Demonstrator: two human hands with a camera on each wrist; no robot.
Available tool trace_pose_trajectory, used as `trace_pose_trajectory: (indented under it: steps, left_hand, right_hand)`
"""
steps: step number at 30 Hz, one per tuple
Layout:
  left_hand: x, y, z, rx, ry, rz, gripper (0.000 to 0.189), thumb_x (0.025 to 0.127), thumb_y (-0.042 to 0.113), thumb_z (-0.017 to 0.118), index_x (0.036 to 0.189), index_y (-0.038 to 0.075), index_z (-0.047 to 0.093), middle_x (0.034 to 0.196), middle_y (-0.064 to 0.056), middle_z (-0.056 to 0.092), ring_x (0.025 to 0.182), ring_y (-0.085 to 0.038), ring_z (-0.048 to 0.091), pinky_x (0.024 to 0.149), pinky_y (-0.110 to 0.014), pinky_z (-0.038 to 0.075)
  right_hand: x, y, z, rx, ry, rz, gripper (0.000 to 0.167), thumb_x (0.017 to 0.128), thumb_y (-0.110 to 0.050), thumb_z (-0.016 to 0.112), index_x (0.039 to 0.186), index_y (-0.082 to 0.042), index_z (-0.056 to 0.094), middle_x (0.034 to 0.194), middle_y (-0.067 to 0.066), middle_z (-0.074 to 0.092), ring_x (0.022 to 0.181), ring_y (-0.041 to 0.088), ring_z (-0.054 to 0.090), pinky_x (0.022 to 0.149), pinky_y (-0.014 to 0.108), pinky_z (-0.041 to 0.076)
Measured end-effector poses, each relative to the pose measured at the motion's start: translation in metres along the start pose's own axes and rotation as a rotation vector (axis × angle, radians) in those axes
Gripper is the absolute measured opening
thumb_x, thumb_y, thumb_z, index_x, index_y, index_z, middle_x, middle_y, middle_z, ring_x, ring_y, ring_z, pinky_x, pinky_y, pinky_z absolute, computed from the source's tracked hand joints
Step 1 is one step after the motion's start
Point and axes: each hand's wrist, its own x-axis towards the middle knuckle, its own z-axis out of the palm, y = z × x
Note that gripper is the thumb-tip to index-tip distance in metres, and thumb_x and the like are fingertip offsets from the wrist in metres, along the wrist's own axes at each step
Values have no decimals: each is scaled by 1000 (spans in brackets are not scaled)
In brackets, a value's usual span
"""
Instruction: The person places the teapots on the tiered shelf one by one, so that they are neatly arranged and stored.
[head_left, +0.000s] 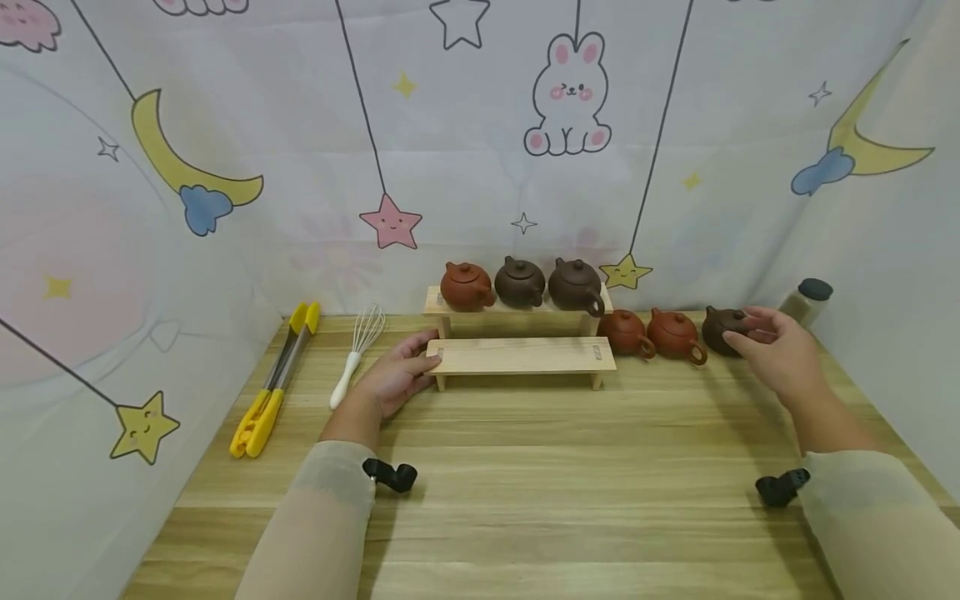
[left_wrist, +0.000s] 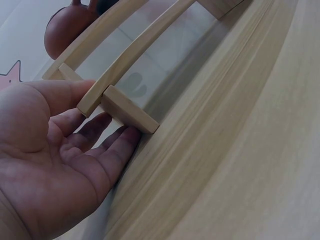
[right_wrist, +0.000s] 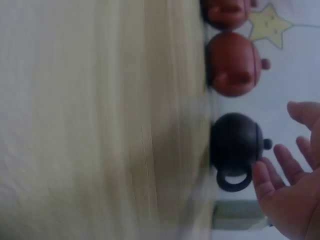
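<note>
My left hand point(head_left: 399, 373) grips the left end of a small two-step wooden stand point(head_left: 517, 357), thumb on the lower board point(left_wrist: 120, 65) and fingers by its leg point(left_wrist: 129, 111). On the upper step sit a reddish-brown teapot point(head_left: 467, 286) and two dark brown teapots point(head_left: 520, 282), point(head_left: 576, 284). To the right, my right hand point(head_left: 780, 350) reaches around a dark teapot point(right_wrist: 235, 142) standing on the table, its fingers spread near the lid and handle. Two reddish teapots point(head_left: 626, 333), point(head_left: 675, 335) stand between that one and the stand.
Yellow-handled tongs point(head_left: 276, 379) and a white-handled whisk point(head_left: 357, 354) lie at the table's left. Behind my right hand stands a jar with a dark lid point(head_left: 810, 300). A printed curtain point(head_left: 480, 167) closes off the back of the wooden table point(head_left: 570, 483).
</note>
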Motion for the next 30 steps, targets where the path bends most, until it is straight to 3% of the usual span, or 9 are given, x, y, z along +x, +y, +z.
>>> trace_pose_trajectory:
  steps: [2, 4, 7, 8, 13, 19, 30]
  left_hand:
    - [0, 0, 0, -3, 2, -1, 70, 111, 8, 54, 173, 13, 20, 182, -10, 10, 162, -33, 28, 133, -56, 27]
    - [0, 1, 0, -5, 1, -2, 70, 111, 8, 54, 173, 13, 20, 182, -10, 9, 162, -33, 27, 133, -56, 27]
    - [0, 1, 0, -7, 0, 0, 70, 112, 8, 54, 173, 13, 20, 182, -10, 9, 163, -33, 26, 133, -57, 27]
    - [-1, 1, 0, -7, 1, 0, 70, 112, 8, 54, 173, 13, 20, 182, -10, 8, 163, -33, 26, 133, -57, 27]
    - [-1, 1, 0, -15, 2, -2, 70, 111, 8, 54, 173, 13, 20, 182, -10, 9, 163, -34, 27, 133, -56, 27]
    - [-2, 1, 1, -8, -4, 3, 71, 111, 9, 54, 173, 12, 19, 182, -10, 7, 164, -34, 25, 133, -57, 26]
    - [-1, 1, 0, -5, -6, -6, 71, 111, 10, 55, 173, 14, 20, 183, -9, 6, 165, -33, 24, 134, -56, 25]
  right_hand:
    - [5, 2, -2, -10, 6, 15, 83, 106, -50, 62, 168, -4, 31, 165, 30, 43, 148, 52, 43, 80, 14, 51]
    - [8, 5, -3, -18, 6, 34, 86, 105, -52, 61, 169, -5, 29, 167, 30, 40, 150, 54, 40, 95, 32, 58]
    - [13, 8, -2, -23, 7, 59, 88, 105, -53, 60, 170, -5, 26, 170, 30, 34, 153, 56, 35, 111, 66, 47]
    - [15, 9, -2, -26, 10, 66, 88, 105, -54, 60, 170, -5, 25, 171, 30, 33, 153, 56, 34, 114, 70, 43]
    - [25, 14, 0, -52, 4, 88, 92, 104, -55, 62, 170, -3, 24, 171, 33, 30, 151, 58, 34, 116, 72, 40]
    - [34, 19, -2, -128, -74, 126, 104, 101, -59, 65, 170, 2, 15, 168, 41, 25, 149, 64, 30, 118, 75, 34]
    - [40, 21, -2, -161, -127, 119, 109, 100, -62, 65, 169, 4, 12, 163, 47, 26, 146, 66, 30, 114, 76, 37]
